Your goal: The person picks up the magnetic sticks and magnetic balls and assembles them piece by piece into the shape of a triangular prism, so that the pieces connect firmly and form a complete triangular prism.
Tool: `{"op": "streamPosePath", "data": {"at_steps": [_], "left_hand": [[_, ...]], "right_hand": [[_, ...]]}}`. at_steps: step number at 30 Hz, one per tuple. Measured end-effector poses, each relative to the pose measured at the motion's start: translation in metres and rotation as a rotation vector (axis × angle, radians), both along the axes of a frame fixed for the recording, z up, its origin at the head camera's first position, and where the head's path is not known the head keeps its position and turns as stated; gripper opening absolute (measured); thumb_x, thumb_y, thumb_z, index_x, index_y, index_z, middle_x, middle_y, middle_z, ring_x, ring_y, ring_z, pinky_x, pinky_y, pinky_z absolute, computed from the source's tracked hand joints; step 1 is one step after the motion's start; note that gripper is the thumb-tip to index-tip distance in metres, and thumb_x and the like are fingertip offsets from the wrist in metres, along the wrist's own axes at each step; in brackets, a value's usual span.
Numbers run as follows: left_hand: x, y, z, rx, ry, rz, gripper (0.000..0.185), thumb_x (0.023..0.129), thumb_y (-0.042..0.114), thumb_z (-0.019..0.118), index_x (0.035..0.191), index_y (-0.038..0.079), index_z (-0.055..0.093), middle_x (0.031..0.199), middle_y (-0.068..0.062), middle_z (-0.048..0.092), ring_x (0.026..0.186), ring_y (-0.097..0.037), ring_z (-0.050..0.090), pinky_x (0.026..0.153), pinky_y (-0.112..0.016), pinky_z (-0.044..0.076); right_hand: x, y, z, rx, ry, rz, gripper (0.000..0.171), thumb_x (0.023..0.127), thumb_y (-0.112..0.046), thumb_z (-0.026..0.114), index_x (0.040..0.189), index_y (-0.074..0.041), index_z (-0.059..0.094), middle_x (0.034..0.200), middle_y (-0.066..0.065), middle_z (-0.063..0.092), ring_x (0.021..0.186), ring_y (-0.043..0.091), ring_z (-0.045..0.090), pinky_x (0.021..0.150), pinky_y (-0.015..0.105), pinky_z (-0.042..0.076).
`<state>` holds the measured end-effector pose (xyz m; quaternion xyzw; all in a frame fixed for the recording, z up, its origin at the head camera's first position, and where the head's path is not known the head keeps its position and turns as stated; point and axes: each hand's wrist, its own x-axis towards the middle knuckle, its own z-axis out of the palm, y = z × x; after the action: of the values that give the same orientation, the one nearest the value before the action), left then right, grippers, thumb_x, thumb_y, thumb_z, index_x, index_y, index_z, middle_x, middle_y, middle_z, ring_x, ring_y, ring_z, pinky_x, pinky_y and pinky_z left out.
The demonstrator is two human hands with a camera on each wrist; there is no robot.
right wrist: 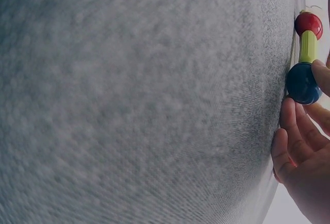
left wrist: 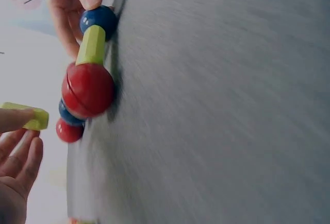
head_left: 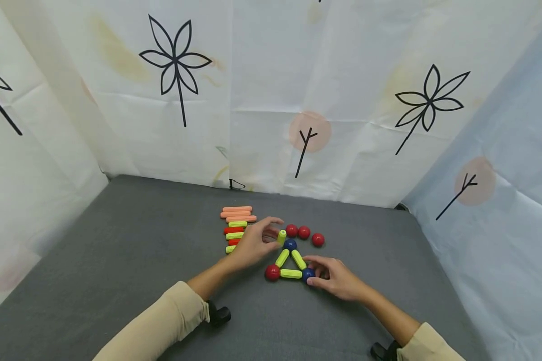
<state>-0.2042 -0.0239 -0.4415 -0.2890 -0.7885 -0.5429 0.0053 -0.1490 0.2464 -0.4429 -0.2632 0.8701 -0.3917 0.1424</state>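
Observation:
A triangle of three yellow-green rods and three balls lies flat on the grey table. Its corners are a red ball [head_left: 273, 272] at lower left, a blue ball [head_left: 290, 244] at the top and another blue ball [head_left: 308, 274] at lower right. My left hand [head_left: 257, 244] pinches a loose yellow-green rod [head_left: 282, 236] upright between thumb and fingers, close beside the top blue ball. With thumb and fingertips, my right hand [head_left: 336, 278] holds the lower right blue ball; in the right wrist view that blue ball [right wrist: 303, 83] sits between them.
Three loose red balls [head_left: 304, 231] lie just beyond the triangle. Left of my left hand, a column of rods holds orange rods [head_left: 236, 214] at the far end, then yellow-green and red rods [head_left: 234, 230]. A patterned cloth [head_left: 262, 100] hangs behind the table [head_left: 162, 240].

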Motion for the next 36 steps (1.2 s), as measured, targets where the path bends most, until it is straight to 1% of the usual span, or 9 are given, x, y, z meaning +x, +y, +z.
{"op": "streamPosePath", "data": {"at_steps": [3, 7, 12, 16, 22, 26, 29, 33, 36], "left_hand": [[-0.007, 0.014, -0.001, 0.061, 0.009, -0.018, 0.048, 0.086, -0.004, 0.074, 0.130, 0.006, 0.058, 0.111, -0.009, 0.071, 0.101, -0.020, 0.068, 0.087, -0.031, 0.055], [-0.014, 0.025, -0.003, 0.071, 0.019, -0.034, 0.047, 0.086, -0.005, 0.074, 0.129, 0.004, 0.058, 0.113, -0.010, 0.071, 0.101, -0.020, 0.068, 0.087, -0.029, 0.055], [-0.018, 0.027, -0.008, 0.056, 0.005, -0.053, 0.046, 0.086, -0.006, 0.073, 0.129, 0.003, 0.058, 0.113, -0.011, 0.071, 0.101, -0.019, 0.069, 0.087, -0.028, 0.055], [-0.015, 0.021, -0.009, 0.032, -0.006, -0.055, 0.047, 0.086, -0.007, 0.072, 0.130, 0.001, 0.057, 0.113, -0.012, 0.071, 0.102, -0.022, 0.069, 0.087, -0.030, 0.055], [-0.008, -0.012, -0.006, -0.037, 0.026, 0.002, 0.048, 0.086, -0.007, 0.073, 0.130, 0.003, 0.057, 0.111, -0.018, 0.070, 0.101, -0.027, 0.068, 0.085, -0.038, 0.056], [-0.006, -0.043, -0.008, -0.078, 0.079, 0.072, 0.048, 0.084, -0.005, 0.076, 0.128, 0.006, 0.060, 0.103, -0.015, 0.073, 0.094, -0.022, 0.070, 0.078, -0.036, 0.057], [-0.004, -0.065, -0.011, -0.094, 0.086, 0.104, 0.046, 0.084, -0.003, 0.077, 0.126, 0.005, 0.061, 0.100, -0.011, 0.074, 0.091, -0.020, 0.071, 0.073, -0.032, 0.057], [-0.001, -0.089, -0.017, -0.155, 0.070, 0.121, 0.044, 0.084, 0.004, 0.079, 0.124, 0.005, 0.062, 0.099, -0.006, 0.075, 0.090, -0.017, 0.072, 0.073, -0.032, 0.056], [0.002, -0.099, -0.020, -0.216, 0.048, 0.097, 0.045, 0.082, 0.008, 0.082, 0.123, 0.008, 0.064, 0.102, -0.002, 0.075, 0.091, -0.016, 0.071, 0.077, -0.035, 0.056]], "right_hand": [[0.000, 0.000, 0.000, 0.005, 0.006, 0.005, 0.051, 0.095, -0.022, 0.070, 0.139, -0.001, 0.054, 0.107, 0.004, 0.065, 0.081, 0.012, 0.059, 0.068, 0.025, 0.049], [-0.001, -0.001, 0.000, 0.014, 0.009, 0.006, 0.051, 0.095, -0.023, 0.070, 0.139, -0.003, 0.054, 0.107, 0.001, 0.065, 0.082, 0.012, 0.060, 0.069, 0.026, 0.050], [0.000, -0.001, 0.001, 0.012, 0.007, 0.003, 0.051, 0.095, -0.023, 0.070, 0.139, -0.004, 0.054, 0.107, 0.001, 0.064, 0.081, 0.012, 0.059, 0.067, 0.026, 0.050], [0.000, -0.001, 0.001, 0.015, 0.016, 0.006, 0.051, 0.094, -0.022, 0.070, 0.139, -0.003, 0.054, 0.107, 0.001, 0.064, 0.082, 0.012, 0.059, 0.068, 0.026, 0.050], [0.000, 0.000, 0.001, 0.021, 0.015, 0.003, 0.051, 0.094, -0.023, 0.070, 0.139, -0.004, 0.055, 0.107, 0.001, 0.063, 0.082, 0.012, 0.059, 0.067, 0.025, 0.050], [0.000, 0.001, 0.001, 0.018, 0.020, 0.002, 0.052, 0.094, -0.023, 0.071, 0.139, -0.004, 0.055, 0.106, 0.001, 0.063, 0.081, 0.012, 0.058, 0.067, 0.025, 0.049], [0.000, 0.001, 0.001, 0.018, 0.024, 0.001, 0.051, 0.093, -0.023, 0.071, 0.138, -0.004, 0.055, 0.105, 0.001, 0.064, 0.080, 0.011, 0.058, 0.066, 0.025, 0.049], [0.001, 0.000, 0.000, 0.017, 0.024, 0.003, 0.051, 0.093, -0.024, 0.072, 0.138, -0.004, 0.055, 0.105, 0.001, 0.064, 0.080, 0.011, 0.058, 0.067, 0.025, 0.050], [0.001, 0.000, 0.000, 0.018, 0.023, 0.004, 0.052, 0.093, -0.025, 0.072, 0.138, -0.004, 0.055, 0.105, 0.001, 0.064, 0.081, 0.011, 0.058, 0.067, 0.025, 0.050]]}}
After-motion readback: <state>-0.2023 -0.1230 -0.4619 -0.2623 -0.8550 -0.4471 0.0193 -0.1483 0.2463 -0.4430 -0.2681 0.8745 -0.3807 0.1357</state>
